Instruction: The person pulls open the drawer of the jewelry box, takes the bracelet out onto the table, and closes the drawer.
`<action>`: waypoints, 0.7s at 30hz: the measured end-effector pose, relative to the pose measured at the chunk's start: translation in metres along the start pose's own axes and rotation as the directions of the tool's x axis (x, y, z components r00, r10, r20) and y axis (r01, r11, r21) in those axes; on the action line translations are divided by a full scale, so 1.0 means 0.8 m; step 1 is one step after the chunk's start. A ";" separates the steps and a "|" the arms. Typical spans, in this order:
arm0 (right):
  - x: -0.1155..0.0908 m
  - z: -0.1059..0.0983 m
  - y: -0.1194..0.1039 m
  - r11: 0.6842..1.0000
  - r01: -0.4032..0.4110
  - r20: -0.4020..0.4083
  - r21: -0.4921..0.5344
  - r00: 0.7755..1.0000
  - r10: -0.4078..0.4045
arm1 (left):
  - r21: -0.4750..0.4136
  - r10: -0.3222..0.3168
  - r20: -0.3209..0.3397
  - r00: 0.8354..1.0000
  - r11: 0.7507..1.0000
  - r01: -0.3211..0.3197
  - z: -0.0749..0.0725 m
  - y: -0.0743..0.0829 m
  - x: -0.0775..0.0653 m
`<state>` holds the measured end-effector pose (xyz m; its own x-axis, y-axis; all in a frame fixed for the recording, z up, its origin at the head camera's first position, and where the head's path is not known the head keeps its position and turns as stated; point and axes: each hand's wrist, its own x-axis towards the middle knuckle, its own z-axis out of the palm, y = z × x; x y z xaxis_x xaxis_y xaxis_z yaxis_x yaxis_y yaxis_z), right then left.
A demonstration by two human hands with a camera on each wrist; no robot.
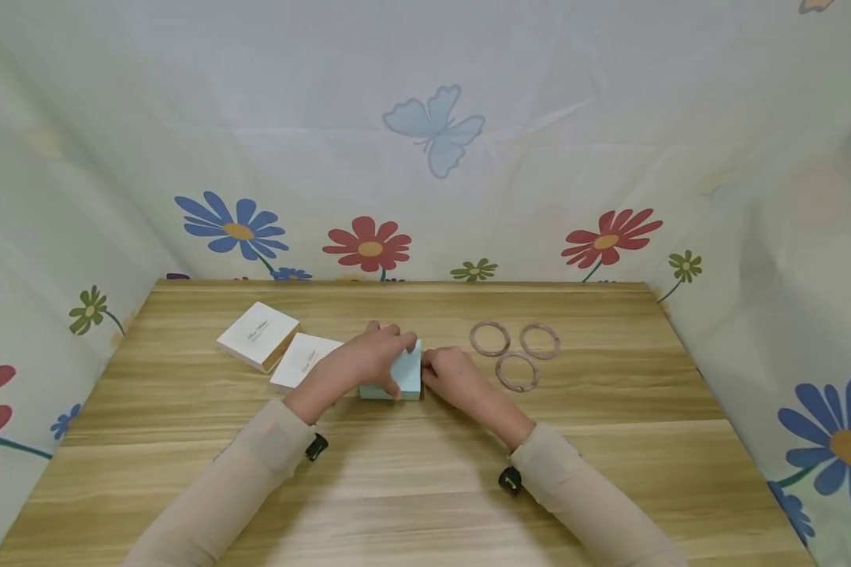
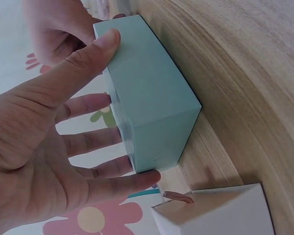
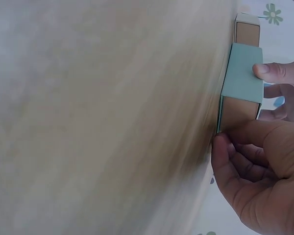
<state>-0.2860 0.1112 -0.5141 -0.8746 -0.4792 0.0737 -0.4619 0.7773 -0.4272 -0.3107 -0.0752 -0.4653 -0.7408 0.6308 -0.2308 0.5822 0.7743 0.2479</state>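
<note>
A teal drawer-style box [image 1: 407,370] sits on the wooden table in front of me. My left hand [image 1: 369,354] holds it from above; in the left wrist view the thumb lies on the near side and the fingers spread over the top and left end. At the box's brown right end [image 3: 237,113], my right hand [image 3: 264,166] has thumb and index finger pinched together, the other fingers curled. Whatever lies between those fingertips is hidden. A white box [image 1: 303,358] stands just left of the teal one, partly behind my left hand; a small brownish ribbon tab [image 2: 179,197] sticks out of its end.
Another white box [image 1: 255,331] with printed lettering stands farther left. Right of my hands lie three pinkish rings [image 1: 471,337] on the wooden table [image 1: 411,488]. A flower-printed cloth [image 1: 503,197] rises behind the table's back edge and along both sides.
</note>
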 end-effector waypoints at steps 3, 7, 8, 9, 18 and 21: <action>0.000 0.000 0.000 1.000 0.009 -0.005 -0.003 1.000 -0.009 | -0.005 0.002 0.001 1.000 1.000 -0.002 -0.001 0.001 -0.001; 0.000 -0.002 0.000 1.000 0.016 -0.005 -0.003 1.000 -0.016 | -0.014 0.003 0.002 1.000 1.000 -0.003 -0.002 0.002 -0.001; 0.000 -0.003 0.000 1.000 0.016 -0.005 -0.005 1.000 -0.016 | -0.017 0.004 0.003 1.000 1.000 -0.003 -0.003 0.002 -0.001; 0.000 -0.004 0.000 1.000 0.020 -0.006 -0.008 1.000 -0.020 | -0.018 0.005 0.005 1.000 1.000 -0.005 -0.003 0.001 -0.001; -0.003 -0.010 0.001 1.000 0.029 0.005 -0.010 1.000 -0.029 | -0.010 0.007 0.004 1.000 1.000 -0.007 -0.003 0.000 -0.001; -0.007 -0.013 0.002 1.000 0.019 0.000 0.000 1.000 -0.019 | -0.013 0.013 0.003 1.000 1.000 -0.013 -0.004 0.001 -0.003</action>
<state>-0.2833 0.1196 -0.5061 -0.8655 -0.4942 0.0818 -0.4787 0.7678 -0.4258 -0.3097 -0.0759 -0.4614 -0.7325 0.6407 -0.2300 0.5871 0.7656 0.2630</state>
